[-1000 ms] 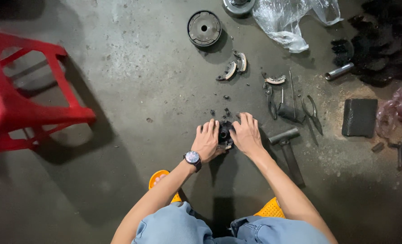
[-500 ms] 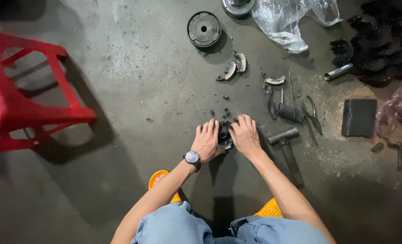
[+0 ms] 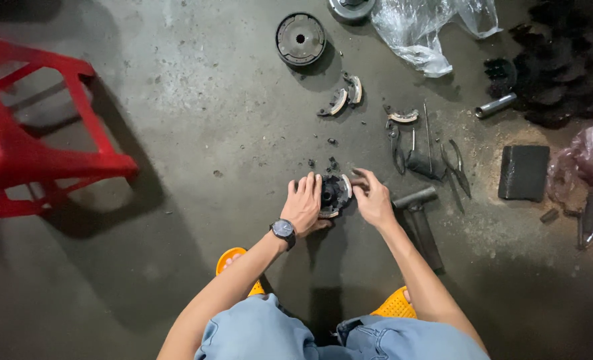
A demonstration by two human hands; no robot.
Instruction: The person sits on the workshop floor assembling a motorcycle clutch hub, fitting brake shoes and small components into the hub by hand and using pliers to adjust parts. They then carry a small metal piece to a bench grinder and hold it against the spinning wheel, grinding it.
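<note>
A round dark metal clutch-like part (image 3: 335, 194) lies on the concrete floor in front of me. My left hand (image 3: 305, 204), with a black wristwatch, rests on its left side and steadies it. My right hand (image 3: 373, 198) sits at its right edge, fingertips pinching something small at the rim; what it pinches is hidden. Small dark bits (image 3: 330, 162) lie just beyond the part.
A hammer (image 3: 418, 212) lies right of my right hand. Pliers and thin tools (image 3: 430, 159), curved shoes (image 3: 347, 95), a round drum (image 3: 300, 39), a plastic bag (image 3: 430, 27), a metal tube (image 3: 495, 105) and a black block (image 3: 523, 172) lie farther off. A red stool (image 3: 36, 133) stands left.
My right hand has shifted slightly to the right, off the top of the part to its right edge. The left hand stays in place.
</note>
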